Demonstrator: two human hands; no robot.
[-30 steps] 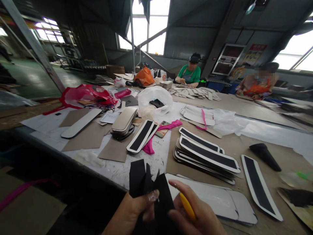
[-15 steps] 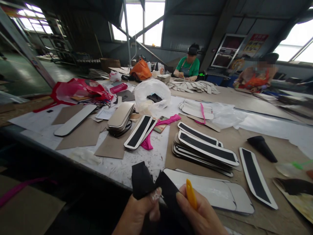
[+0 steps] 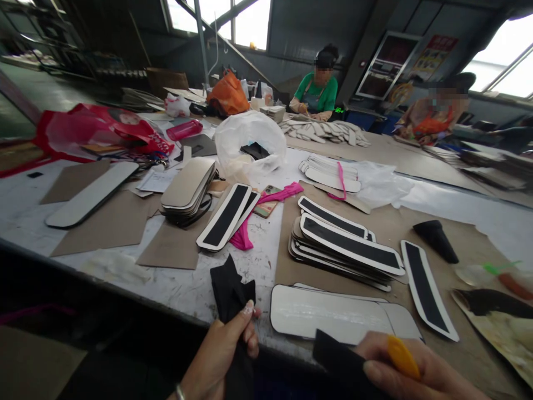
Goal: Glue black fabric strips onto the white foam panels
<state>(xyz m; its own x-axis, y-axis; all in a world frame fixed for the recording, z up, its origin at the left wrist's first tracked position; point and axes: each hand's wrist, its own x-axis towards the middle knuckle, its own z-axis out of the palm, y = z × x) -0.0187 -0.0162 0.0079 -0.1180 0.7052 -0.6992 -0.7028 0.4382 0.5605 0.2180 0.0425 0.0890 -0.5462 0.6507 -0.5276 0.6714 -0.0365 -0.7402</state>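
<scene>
Two bare hands work black strips at the near edge of a cluttered worktable, at the bottom of the frame. The left hand, at lower centre, rises from the bottom edge, a band at its wrist, its thumb pointing up and right over curled fingers; it grasps a bunch of black strips, whose exact number cannot be told. The right hand, at lower right and blurred, reaches in from the bottom right corner, thumb toward the left; it clasps one black piece and one yellow handle. The hands are well apart.

Between and beyond them lie at least two overlapping white panels. Right of centre, one pile of white-bordered black panels spreads unevenly; a single bordered panel lies to its right, near one black cone-shaped piece. Left of centre, another bordered panel overlaps one beneath it, beside one stack of beige panels and one phone. One long white panel lies at left.

Three bags, one red, one orange and one translucent white, stand farther back. Two people, one in a green top, one in an orange apron, sit at upper right.
</scene>
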